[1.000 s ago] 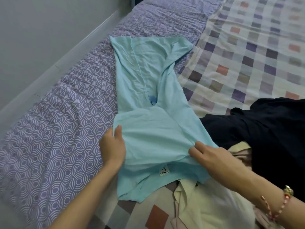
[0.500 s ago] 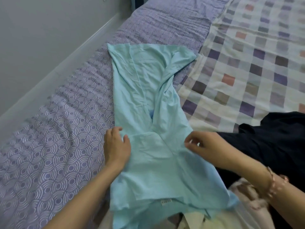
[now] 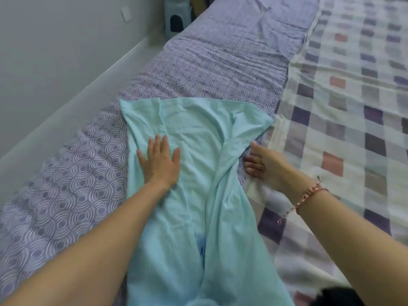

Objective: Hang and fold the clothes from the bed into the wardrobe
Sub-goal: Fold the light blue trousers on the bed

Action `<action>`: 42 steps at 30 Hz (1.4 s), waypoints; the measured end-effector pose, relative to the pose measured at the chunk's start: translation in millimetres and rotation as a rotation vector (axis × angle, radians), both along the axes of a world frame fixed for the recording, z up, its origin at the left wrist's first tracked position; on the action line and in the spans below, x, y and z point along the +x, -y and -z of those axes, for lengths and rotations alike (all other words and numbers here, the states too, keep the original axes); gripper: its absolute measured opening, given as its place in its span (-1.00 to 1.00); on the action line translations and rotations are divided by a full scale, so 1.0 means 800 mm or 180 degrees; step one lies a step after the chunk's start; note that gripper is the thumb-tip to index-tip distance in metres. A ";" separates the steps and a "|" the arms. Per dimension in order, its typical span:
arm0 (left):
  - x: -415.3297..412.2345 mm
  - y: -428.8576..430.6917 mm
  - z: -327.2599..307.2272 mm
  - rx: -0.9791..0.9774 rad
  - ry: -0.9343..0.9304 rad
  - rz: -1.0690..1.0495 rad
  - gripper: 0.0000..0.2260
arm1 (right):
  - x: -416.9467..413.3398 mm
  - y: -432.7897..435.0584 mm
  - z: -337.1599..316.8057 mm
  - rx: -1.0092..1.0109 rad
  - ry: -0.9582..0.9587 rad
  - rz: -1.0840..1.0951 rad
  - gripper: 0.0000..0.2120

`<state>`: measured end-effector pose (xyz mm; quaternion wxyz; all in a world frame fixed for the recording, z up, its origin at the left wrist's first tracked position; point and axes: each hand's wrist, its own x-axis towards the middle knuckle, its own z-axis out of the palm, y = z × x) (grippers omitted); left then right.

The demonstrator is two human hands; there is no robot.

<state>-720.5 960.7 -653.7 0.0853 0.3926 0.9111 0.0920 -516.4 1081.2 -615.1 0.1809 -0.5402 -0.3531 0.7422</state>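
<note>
The left hand [image 3: 160, 161] is laid flat, palm down, fingers spread wide, on the shirt [image 3: 194, 195]; nothing is gripped, the cloth is only pressed beneath it. The right hand [image 3: 263, 163] is held at the shirt's right edge with the fingers curled under and the thumb stretched toward a fold of the cloth; whether the cloth is actually pinched cannot be told, since the fingertips are tucked beneath the hand and blurred. A bracelet [image 3: 306, 196] is worn on the right wrist.

The light blue shirt is spread lengthwise on the bed, along its left side, over the purple sheet [image 3: 66, 195] with the ring pattern. Its far edge is laid roughly straight across the sheet, and its right part is folded over toward the middle in a long ridge. The checked blanket [image 3: 344, 107] is spread over the right side of the bed, just beside the shirt. A dark garment [image 3: 331, 298] is seen at the bottom edge of the view.
</note>
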 end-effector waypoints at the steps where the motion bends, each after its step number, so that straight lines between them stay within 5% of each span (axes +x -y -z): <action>1: -0.020 -0.001 0.016 -0.0090 -0.0034 0.0139 -0.47 | -0.013 -0.018 0.006 0.0073 0.0034 0.0121 -0.74; 4: -0.038 0.009 0.052 0.0178 -0.0191 0.0538 -0.34 | -0.048 -0.061 0.016 0.0374 0.0190 0.0710 -0.76; 6: -0.039 0.011 0.069 0.0384 -0.0178 0.0564 -0.31 | -0.071 -0.082 0.016 0.1272 0.0974 0.0909 -0.75; 8: -0.042 0.011 0.077 0.0427 -0.0193 0.0559 -0.35 | -0.100 -0.090 -0.003 0.2499 0.1932 0.0481 -0.71; 10: -0.043 0.011 0.075 0.0506 -0.0159 0.0589 -0.35 | -0.135 -0.089 -0.032 0.3221 0.2246 0.0196 -0.63; 15: -0.074 -0.004 0.048 0.1225 0.0178 0.0791 -0.32 | -0.230 -0.079 -0.047 0.3806 0.2715 -0.0692 -0.59; 18: -0.130 -0.030 0.030 0.1685 -0.0337 0.0191 -0.52 | -0.258 -0.076 -0.019 0.3477 0.1960 -0.1593 -0.76; 21: -0.170 -0.052 0.016 0.1660 0.0095 -0.0745 -0.60 | -0.243 -0.079 0.008 0.3040 0.1632 -0.2108 -0.84; 24: -0.203 -0.063 0.012 0.1433 0.0329 -0.0774 -0.60 | -0.214 -0.101 0.015 0.3413 0.2387 -0.1479 -0.68; 26: -0.220 -0.071 0.007 0.1567 0.0822 -0.0956 -0.55 | -0.197 -0.121 0.018 0.3078 0.2796 -0.1024 -0.52; 28: -0.228 -0.082 0.000 0.1666 0.1457 -0.1220 -0.59 | -0.193 -0.132 0.017 0.1980 0.2123 -0.0717 -0.40; 30: -0.231 -0.092 -0.014 0.1599 0.1987 -0.1227 -0.63 | -0.194 -0.133 0.015 0.1469 0.1619 -0.0852 -0.50; 33: -0.238 -0.106 -0.037 0.1716 0.1923 -0.0942 -0.65 | -0.205 -0.146 0.009 0.1969 0.1498 -0.0691 -0.74; 36: -0.239 -0.117 -0.032 0.2053 0.1806 -0.0966 -0.67 | -0.212 -0.159 0.012 0.2035 0.1395 -0.0223 -0.72; 42: -0.226 -0.129 -0.031 0.1912 0.2148 -0.1143 -0.65 | -0.207 -0.154 0.013 0.1972 0.1326 -0.0392 -0.70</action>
